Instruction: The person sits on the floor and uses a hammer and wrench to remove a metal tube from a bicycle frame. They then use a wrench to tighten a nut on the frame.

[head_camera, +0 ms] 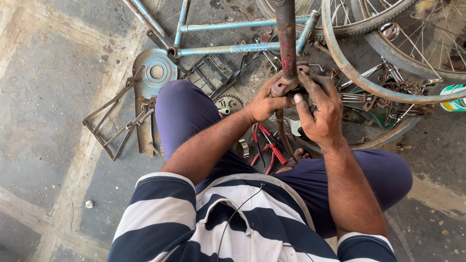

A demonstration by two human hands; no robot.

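Striped shirt (204,223) lowest in view — left hand (264,103) and right hand (320,114) both clenched round rusty frame tube (286,39); red pliers (269,148) below on ground.

Floor: grey concrete floor (53,97), stained, pale worn bands crossing it | Light: bright daylight, soft shadows | Left: rusty metal rack (114,121) lying flat | Top: light-blue bicycle frame (228,36) on the ground, spoked wheels (412,29) upper right | Small pale pebble (89,204) lower left.
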